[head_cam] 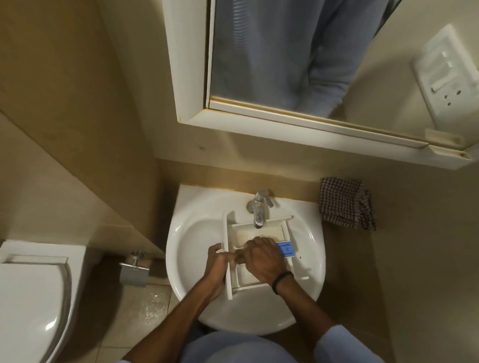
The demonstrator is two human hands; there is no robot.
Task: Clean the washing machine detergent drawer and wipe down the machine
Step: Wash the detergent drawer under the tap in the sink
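A white detergent drawer (264,230) lies across the white washbasin (186,243), its front panel on the left and a blue insert (287,249) at its right side. My left hand (218,260) grips the drawer's front panel from the left. Inside the drawer, my right hand (262,258) lies knuckles up over the middle compartment with its fingers curled; whatever may be under them is hidden. The chrome tap (259,207) points down over the drawer's far end.
A checked cloth (345,202) hangs on the wall right of the basin. Above is a mirror cabinet (283,57), with a switch plate (446,71) to its right. A toilet (28,302) and a metal paper holder (134,269) stand to the left. The floor tiles look wet.
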